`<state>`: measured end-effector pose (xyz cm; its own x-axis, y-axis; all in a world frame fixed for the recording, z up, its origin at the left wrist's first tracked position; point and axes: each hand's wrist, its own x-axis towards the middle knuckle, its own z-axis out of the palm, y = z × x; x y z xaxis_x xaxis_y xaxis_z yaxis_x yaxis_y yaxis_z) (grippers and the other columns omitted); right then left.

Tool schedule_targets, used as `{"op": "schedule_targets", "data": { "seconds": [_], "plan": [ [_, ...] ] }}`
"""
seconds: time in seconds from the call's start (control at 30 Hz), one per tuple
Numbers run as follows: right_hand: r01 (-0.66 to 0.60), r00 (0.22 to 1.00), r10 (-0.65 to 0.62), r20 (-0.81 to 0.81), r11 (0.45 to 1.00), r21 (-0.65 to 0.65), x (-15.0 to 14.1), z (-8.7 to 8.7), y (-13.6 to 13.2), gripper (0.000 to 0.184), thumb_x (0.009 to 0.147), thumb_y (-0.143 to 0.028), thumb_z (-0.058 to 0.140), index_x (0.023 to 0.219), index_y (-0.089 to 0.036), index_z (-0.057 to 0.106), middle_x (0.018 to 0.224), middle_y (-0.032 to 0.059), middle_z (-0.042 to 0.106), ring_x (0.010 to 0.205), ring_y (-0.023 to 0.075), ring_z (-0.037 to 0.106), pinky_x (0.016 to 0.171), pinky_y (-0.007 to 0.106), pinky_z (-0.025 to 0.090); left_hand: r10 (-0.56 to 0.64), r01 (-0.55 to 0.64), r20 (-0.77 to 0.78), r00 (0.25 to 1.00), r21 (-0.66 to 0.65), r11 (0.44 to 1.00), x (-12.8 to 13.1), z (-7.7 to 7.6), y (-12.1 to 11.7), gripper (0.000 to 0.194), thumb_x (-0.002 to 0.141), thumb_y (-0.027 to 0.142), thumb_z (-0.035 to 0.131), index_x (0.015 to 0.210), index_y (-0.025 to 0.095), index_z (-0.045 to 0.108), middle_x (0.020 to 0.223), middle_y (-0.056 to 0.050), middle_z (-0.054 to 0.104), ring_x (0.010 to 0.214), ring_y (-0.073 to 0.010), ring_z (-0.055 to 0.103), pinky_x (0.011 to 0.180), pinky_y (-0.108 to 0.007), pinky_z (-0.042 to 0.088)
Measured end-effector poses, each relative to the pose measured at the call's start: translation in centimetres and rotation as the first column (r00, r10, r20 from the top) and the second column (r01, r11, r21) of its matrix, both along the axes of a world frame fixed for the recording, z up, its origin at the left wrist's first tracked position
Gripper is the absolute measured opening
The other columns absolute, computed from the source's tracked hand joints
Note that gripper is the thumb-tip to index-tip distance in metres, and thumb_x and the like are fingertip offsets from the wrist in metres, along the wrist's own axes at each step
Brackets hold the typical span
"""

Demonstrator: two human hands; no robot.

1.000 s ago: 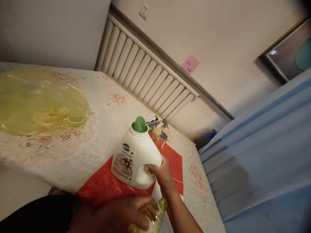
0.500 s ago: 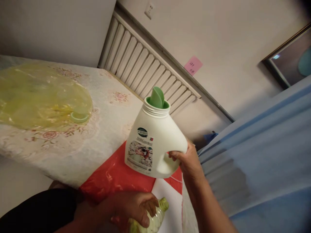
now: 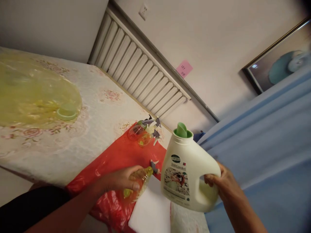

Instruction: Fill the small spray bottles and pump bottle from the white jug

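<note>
My right hand [image 3: 222, 179] is closed around the handle of a large off-white detergent jug [image 3: 179, 165]. The jug is uncapped, with a green pouring spout [image 3: 181, 130] in its neck, and it is held up over the right side of the table. In my left hand [image 3: 122, 179] is a small clear yellowish plastic bottle [image 3: 142, 184], tilted with its open neck to the upper right. Beyond the bottle neck a grey-and-white spray trigger head [image 3: 154, 165] lies on the red plastic sheet [image 3: 109, 161].
Several spray bottles [image 3: 143, 139] with grey triggers stand at the red sheet's far end. A white board or paper [image 3: 150, 207] lies near me. At left, a yellow plastic bag [image 3: 36, 94] and a green ring-shaped cap [image 3: 66, 114] rest on the flowered tablecloth [image 3: 97, 129]. A blue curtain [image 3: 267, 136] hangs right.
The jug has moved right and down in view, uncovering the spray bottles and trigger head. My left hand has raised the small bottle further into view. The camera has shifted slightly.
</note>
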<state>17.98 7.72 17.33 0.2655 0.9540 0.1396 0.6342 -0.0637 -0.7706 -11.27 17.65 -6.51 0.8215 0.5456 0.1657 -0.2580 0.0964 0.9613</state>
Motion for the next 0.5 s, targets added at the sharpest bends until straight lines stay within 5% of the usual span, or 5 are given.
{"op": "schedule_targets", "data": {
  "seconds": [0.23, 0.37, 0.5],
  "plan": [
    [0.056, 0.971, -0.003, 0.238, 0.974, -0.217, 1.0, -1.0, -3.3, 0.051, 0.055, -0.055, 0.081, 0.083, -0.014, 0.071, 0.052, -0.0037, 0.053, 0.043, 0.0088, 0.039, 0.043, 0.022, 0.034, 0.121, -0.108, -0.119, 0.985, 0.115, 0.987, 1.0, 0.3, 1.4, 0.065, 0.067, 0.028, 0.072, 0.129, 0.027, 0.054, 0.137, -0.002, 0.061, 0.134, -0.0317, 0.046, 0.109, -0.038, 0.040],
    [0.066, 0.963, 0.017, 0.270, 0.952, -0.298, 1.1, -2.1, -4.4, 0.055, 0.054, -0.064, 0.079, 0.074, -0.015, 0.067, 0.056, -0.0030, 0.054, 0.044, 0.0082, 0.039, 0.040, 0.020, 0.035, 0.142, -0.124, -0.150, 0.978, 0.125, 0.984, 1.9, 0.0, 1.7, 0.062, 0.066, 0.025, 0.068, 0.126, 0.026, 0.053, 0.132, -0.003, 0.065, 0.126, -0.0307, 0.055, 0.102, -0.036, 0.047],
    [0.057, 0.963, 0.044, 0.267, 0.931, -0.361, 1.7, -3.6, -5.4, 0.059, 0.058, -0.063, 0.078, 0.090, -0.014, 0.068, 0.067, -0.0004, 0.059, 0.049, 0.0097, 0.044, 0.038, 0.019, 0.036, 0.152, -0.133, -0.185, 0.971, 0.113, 0.985, 2.2, -0.2, 1.9, 0.061, 0.066, 0.025, 0.066, 0.126, 0.024, 0.053, 0.129, -0.004, 0.066, 0.118, -0.0294, 0.061, 0.094, -0.034, 0.050]
  ]
}}
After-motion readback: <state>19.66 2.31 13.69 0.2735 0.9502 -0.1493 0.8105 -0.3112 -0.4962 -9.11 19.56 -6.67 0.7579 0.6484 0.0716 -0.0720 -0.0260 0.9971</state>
